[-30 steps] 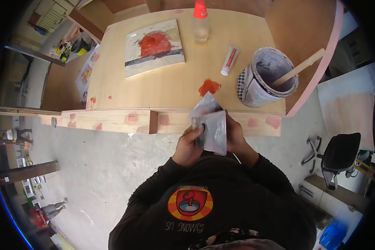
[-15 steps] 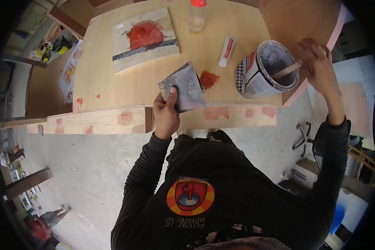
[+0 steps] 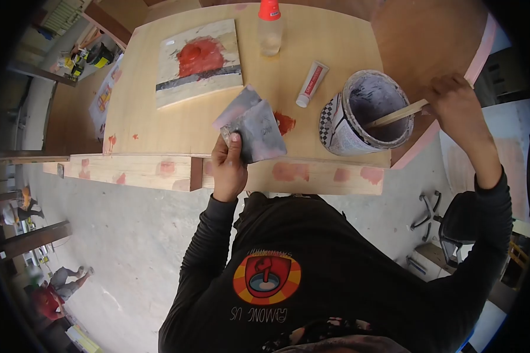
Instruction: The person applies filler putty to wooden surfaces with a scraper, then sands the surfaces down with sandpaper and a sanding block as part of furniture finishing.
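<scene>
My left hand (image 3: pixel 229 170) is closed with the thumb on top, pinching two flat putty spreaders (image 3: pixel 258 130) smeared with grey and pink. They fan apart above the table's front edge. My right hand (image 3: pixel 458 109) grips the upper end of a wooden stick (image 3: pixel 399 113). The stick's lower end rests inside a tilted bucket (image 3: pixel 334 125) whose walls are coated in grey paste. Left of the bucket lies a white and red tube (image 3: pixel 312 85). A mixing board (image 3: pixel 169 97) carries a mound of red putty (image 3: pixel 199 57) farther left.
A clear bottle with a red cap (image 3: pixel 270 34) stands at the back of the wooden tabletop (image 3: pixel 141 120). Red putty patches mark its front edge. An office chair (image 3: pixel 453 220) is at the right. Another person (image 3: pixel 50 294) is far off at lower left.
My right hand has closed on the stick, which now lies at a different angle in the bucket. In my left hand the spreaders have fanned out. The whole view has shifted slightly.
</scene>
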